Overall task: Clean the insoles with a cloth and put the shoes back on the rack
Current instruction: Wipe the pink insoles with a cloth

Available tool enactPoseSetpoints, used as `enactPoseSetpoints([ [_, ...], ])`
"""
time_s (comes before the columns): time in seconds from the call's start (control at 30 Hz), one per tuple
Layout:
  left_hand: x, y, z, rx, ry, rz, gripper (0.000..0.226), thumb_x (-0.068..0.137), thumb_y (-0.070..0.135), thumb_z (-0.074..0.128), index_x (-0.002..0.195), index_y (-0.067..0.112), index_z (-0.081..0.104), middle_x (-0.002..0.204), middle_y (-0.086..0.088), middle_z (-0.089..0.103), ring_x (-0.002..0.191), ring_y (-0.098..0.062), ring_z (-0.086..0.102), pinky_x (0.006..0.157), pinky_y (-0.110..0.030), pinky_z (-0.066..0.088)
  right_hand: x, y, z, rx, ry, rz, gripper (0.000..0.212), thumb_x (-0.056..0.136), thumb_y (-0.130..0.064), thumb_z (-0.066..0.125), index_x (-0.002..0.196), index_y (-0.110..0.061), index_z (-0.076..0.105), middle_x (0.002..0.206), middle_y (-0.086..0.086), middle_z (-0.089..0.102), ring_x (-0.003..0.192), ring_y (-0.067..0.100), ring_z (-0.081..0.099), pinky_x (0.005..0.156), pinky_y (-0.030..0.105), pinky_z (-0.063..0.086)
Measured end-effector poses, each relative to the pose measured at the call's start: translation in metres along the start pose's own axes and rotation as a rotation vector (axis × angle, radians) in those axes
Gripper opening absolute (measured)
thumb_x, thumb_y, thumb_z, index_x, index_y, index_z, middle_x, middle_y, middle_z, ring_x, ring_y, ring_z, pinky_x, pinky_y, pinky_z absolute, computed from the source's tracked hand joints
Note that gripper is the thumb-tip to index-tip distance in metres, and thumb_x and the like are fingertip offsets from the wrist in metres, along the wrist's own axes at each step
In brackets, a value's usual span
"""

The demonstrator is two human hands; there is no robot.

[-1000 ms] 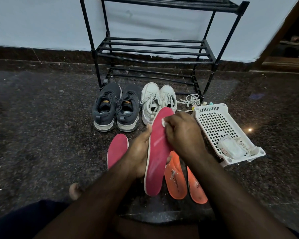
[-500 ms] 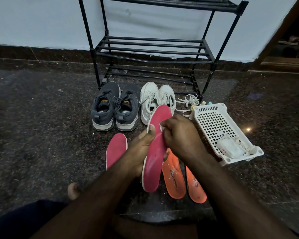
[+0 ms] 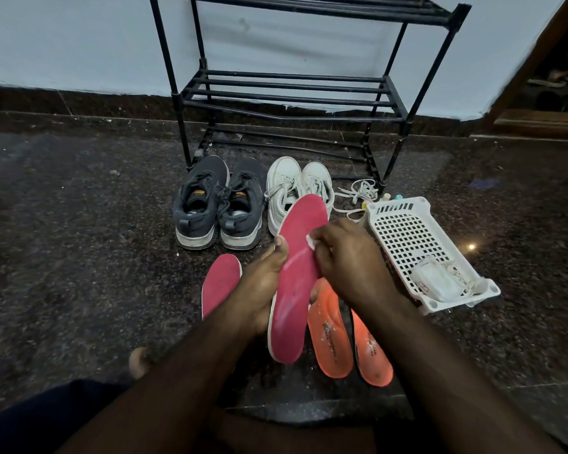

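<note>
Two bare forearms, no sleeves, watch or rings visible. Left hand [image 3: 259, 290] and right hand [image 3: 351, 260] ungloved, short thumbnail showing on the left. Dark navy garment [image 3: 36, 417] over the lap at seven o'clock. Bare toes [image 3: 138, 362] poking out just beyond the cloth's edge.
</note>
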State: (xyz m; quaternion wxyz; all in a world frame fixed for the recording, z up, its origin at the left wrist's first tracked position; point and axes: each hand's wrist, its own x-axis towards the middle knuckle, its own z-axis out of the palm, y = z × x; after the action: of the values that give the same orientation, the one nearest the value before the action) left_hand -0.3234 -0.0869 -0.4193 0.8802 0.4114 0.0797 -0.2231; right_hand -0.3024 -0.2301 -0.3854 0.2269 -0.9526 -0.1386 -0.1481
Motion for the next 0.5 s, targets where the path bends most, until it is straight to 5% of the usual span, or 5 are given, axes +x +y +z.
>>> enactPoseSetpoints([
  [0.1, -0.001, -0.002, -0.001, 0.029, -0.025, -0.015, 0.054, 0.099, 0.053, 0.044, 0.128, 0.009, 0.060, 0.091, -0.024, 0.066, 0.065, -0.030, 0.063, 0.057, -0.036, 0.055, 0.004, 0.008, -0.004, -0.030, 0.045, 0.104, 0.018, 0.086, -0.005, 0.059, 0.098, -0.008, 0.072, 0.093, 0.010, 0.065, 0.090, 0.028, 0.060, 0.081, 0.033, 0.044],
  [0.23, 0.004, -0.004, -0.001, -0.001, 0.004, 0.006, 0.050, 0.092, 0.053, 0.050, 0.112, 0.011, 0.069, 0.093, -0.024, 0.062, 0.074, -0.031, 0.060, 0.067, -0.040, 0.053, -0.009, -0.013, 0.002, 0.032, -0.015, -0.012, 0.016, 0.084, -0.005, 0.062, 0.094, -0.012, 0.073, 0.091, 0.006, 0.066, 0.088, 0.023, 0.059, 0.083, 0.031, 0.044],
  [0.4, 0.009, -0.007, -0.005, -0.013, 0.016, -0.033, 0.073, 0.088, 0.057, 0.054, 0.138, 0.004, 0.052, 0.092, -0.022, 0.064, 0.065, -0.030, 0.063, 0.060, -0.039, 0.055, 0.000, -0.003, 0.002, -0.036, 0.038, 0.041, 0.017, 0.084, -0.002, 0.062, 0.096, -0.006, 0.073, 0.091, 0.012, 0.065, 0.090, 0.032, 0.060, 0.082, 0.036, 0.047],
  [0.5, 0.011, -0.008, -0.006, -0.120, -0.009, -0.090, 0.071, 0.094, 0.058, 0.050, 0.134, 0.001, 0.054, 0.110, -0.024, 0.061, 0.091, -0.033, 0.063, 0.080, -0.044, 0.056, -0.007, -0.015, 0.008, -0.028, -0.013, -0.021, 0.018, 0.084, -0.006, 0.059, 0.094, -0.008, 0.073, 0.090, 0.010, 0.065, 0.088, 0.032, 0.059, 0.081, 0.039, 0.049],
])
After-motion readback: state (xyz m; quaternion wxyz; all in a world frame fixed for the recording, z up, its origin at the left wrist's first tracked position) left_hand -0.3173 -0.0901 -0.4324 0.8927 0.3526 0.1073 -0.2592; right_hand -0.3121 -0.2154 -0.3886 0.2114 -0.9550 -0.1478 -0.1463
